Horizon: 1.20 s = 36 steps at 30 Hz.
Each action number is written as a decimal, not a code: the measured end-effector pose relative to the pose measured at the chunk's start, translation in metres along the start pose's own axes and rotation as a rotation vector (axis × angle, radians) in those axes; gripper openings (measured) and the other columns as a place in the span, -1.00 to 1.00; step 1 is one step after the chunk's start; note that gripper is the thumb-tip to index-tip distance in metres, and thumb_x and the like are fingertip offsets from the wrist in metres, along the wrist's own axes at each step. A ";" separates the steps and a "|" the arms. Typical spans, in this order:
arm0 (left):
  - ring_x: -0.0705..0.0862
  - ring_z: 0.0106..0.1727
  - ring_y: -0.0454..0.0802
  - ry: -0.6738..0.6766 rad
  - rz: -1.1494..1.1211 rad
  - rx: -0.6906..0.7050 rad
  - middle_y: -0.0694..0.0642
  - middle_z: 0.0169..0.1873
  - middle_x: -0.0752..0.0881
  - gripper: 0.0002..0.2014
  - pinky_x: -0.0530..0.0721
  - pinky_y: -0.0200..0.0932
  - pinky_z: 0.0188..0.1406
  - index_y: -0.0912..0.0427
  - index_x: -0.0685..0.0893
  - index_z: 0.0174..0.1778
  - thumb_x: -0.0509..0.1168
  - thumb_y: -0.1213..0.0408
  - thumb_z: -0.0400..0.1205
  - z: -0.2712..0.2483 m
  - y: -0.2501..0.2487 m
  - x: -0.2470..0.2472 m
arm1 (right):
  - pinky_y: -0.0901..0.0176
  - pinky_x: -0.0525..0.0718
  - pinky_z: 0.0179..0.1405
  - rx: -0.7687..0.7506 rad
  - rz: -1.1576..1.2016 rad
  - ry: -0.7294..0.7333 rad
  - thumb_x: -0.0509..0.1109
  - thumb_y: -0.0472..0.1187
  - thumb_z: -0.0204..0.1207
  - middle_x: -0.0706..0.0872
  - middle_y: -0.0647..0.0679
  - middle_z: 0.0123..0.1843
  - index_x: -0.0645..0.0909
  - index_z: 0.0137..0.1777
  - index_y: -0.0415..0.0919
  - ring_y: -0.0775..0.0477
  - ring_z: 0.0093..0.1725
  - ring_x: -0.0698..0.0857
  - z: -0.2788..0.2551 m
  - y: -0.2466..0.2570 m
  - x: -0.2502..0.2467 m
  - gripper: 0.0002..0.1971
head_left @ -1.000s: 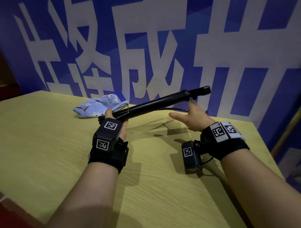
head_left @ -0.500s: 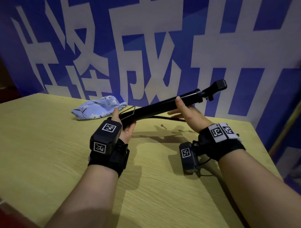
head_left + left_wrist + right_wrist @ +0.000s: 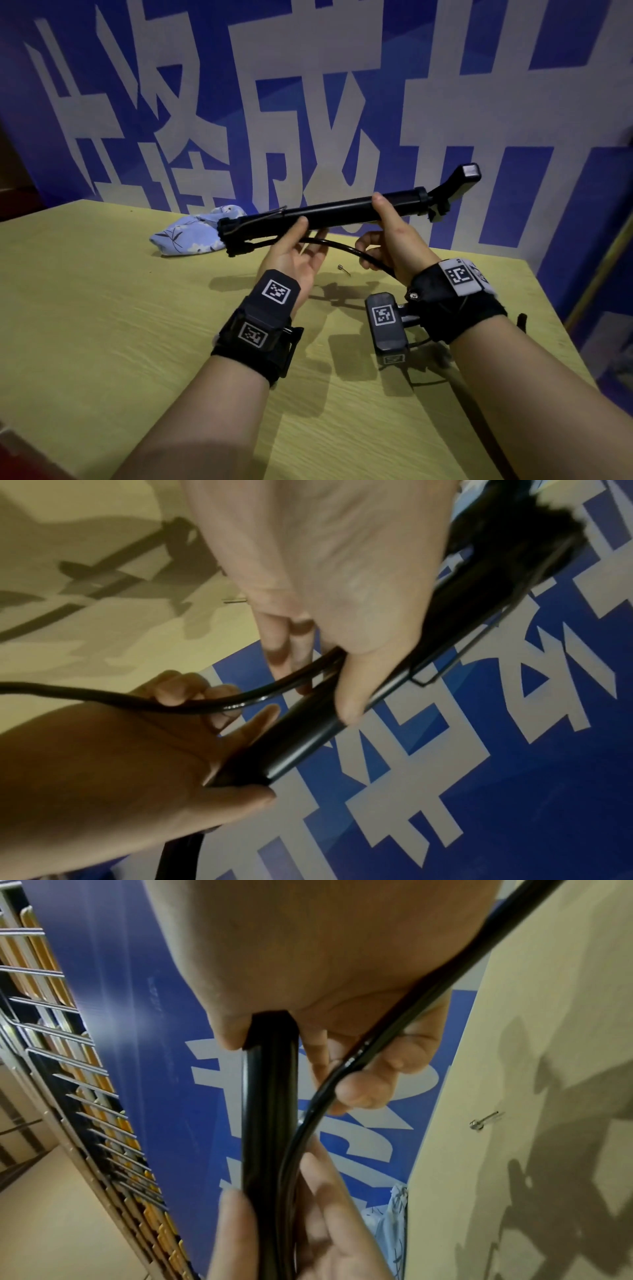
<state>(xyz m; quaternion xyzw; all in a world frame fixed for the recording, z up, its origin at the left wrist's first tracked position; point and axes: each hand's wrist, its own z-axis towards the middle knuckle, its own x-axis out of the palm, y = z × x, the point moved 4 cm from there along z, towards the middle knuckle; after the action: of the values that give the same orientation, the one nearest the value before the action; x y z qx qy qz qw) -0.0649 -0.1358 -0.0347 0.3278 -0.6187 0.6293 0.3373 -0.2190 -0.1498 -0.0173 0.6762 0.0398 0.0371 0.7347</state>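
Above the yellow wood-grain table, a black air pump is clasped by the left hand, thumb over barrel, and gripped by the right hand (hose sagging beneath); a white-lettered blue banner hangs behind.

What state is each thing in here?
Pump: held above the table, nearly level.
Hose: loose, curving under the pump.
Needle: lying alone on the table.
Cloth: crumpled on the table.
Left hand: holds the pump.
Right hand: grips the pump.
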 end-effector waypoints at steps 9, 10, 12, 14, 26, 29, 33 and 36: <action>0.75 -0.01 0.10 -0.332 -0.029 0.193 0.19 0.00 0.76 -0.78 0.79 -0.05 0.00 0.21 0.65 -0.01 0.50 0.26 0.51 0.016 -0.024 -0.033 | 0.25 0.48 -0.29 -0.064 -0.675 0.183 0.45 0.04 0.50 0.73 0.01 -0.30 0.77 -0.09 -0.13 0.08 -0.32 0.57 -0.011 0.006 0.008 -0.77; 0.76 -0.05 0.07 -0.371 -0.009 0.203 0.17 -0.03 0.76 -0.77 0.79 -0.09 -0.06 0.19 0.65 -0.03 0.51 0.24 0.49 0.017 -0.027 -0.037 | 0.29 0.46 -0.31 -0.077 -0.716 0.145 0.46 0.00 0.49 0.71 0.02 -0.29 0.77 -0.12 -0.13 0.11 -0.30 0.58 -0.009 0.007 0.005 -0.80; 0.77 -0.07 0.04 -0.435 0.044 0.204 0.12 -0.05 0.76 -0.75 0.76 -0.16 -0.20 0.15 0.64 -0.06 0.54 0.21 0.46 0.018 -0.029 -0.044 | 0.28 0.47 -0.31 -0.092 -0.782 0.081 0.48 -0.01 0.48 0.72 0.02 -0.22 0.76 -0.15 -0.13 0.11 -0.19 0.63 -0.007 0.009 0.000 -0.81; 0.75 -0.07 0.02 -0.510 0.053 0.210 0.12 -0.04 0.73 -0.74 0.72 -0.20 -0.27 0.14 0.60 -0.12 0.56 0.19 0.44 0.019 -0.030 -0.050 | 0.27 0.49 -0.29 -0.100 -0.823 0.016 0.49 0.01 0.46 0.72 0.01 -0.15 0.77 -0.11 -0.14 0.10 -0.13 0.63 -0.005 0.012 -0.006 -0.78; 0.78 -0.08 0.05 -0.459 0.082 0.220 0.17 -0.10 0.77 -0.72 0.76 -0.13 -0.20 0.19 0.59 -0.08 0.54 0.20 0.47 0.017 -0.031 -0.042 | 0.05 0.55 -0.11 -0.267 -0.773 -0.164 0.34 0.00 0.60 0.68 -0.12 0.00 0.59 -0.21 -0.16 -0.08 -0.09 0.64 -0.003 0.023 -0.019 -0.75; 0.74 -0.02 0.09 -0.399 0.058 0.190 0.20 -0.07 0.74 -0.72 0.75 -0.07 -0.13 0.20 0.58 -0.06 0.51 0.16 0.50 0.016 -0.030 -0.035 | 0.19 0.49 -0.38 -0.270 -0.775 -0.181 0.33 0.00 0.61 0.61 -0.05 -0.36 0.62 -0.17 -0.15 0.02 -0.38 0.54 -0.008 0.027 -0.016 -0.76; 0.73 0.12 0.27 -0.108 0.129 0.041 0.29 0.06 0.75 -0.59 0.63 0.14 0.28 0.30 0.60 0.12 0.49 0.20 0.43 0.009 -0.008 -0.016 | 0.15 0.59 -0.37 -0.297 -0.773 -0.128 0.36 0.01 0.59 0.66 -0.04 -0.37 0.64 -0.17 -0.11 0.00 -0.37 0.63 -0.015 0.030 0.007 -0.78; 0.75 0.14 0.23 0.058 0.177 -0.017 0.27 0.05 0.78 -0.50 0.67 0.08 0.24 0.37 0.59 0.28 0.44 0.29 0.42 0.006 0.004 -0.008 | 0.02 0.73 -0.22 -0.312 -0.774 -0.026 0.35 -0.02 0.60 0.76 -0.12 -0.27 0.68 -0.12 -0.12 -0.10 -0.25 0.75 -0.019 0.029 0.029 -0.80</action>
<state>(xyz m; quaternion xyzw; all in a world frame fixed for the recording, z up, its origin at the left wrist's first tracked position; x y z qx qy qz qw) -0.0639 -0.1416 -0.0430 0.2507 -0.6404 0.6606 0.3010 -0.1925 -0.1255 0.0095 0.4924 0.2754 -0.2447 0.7886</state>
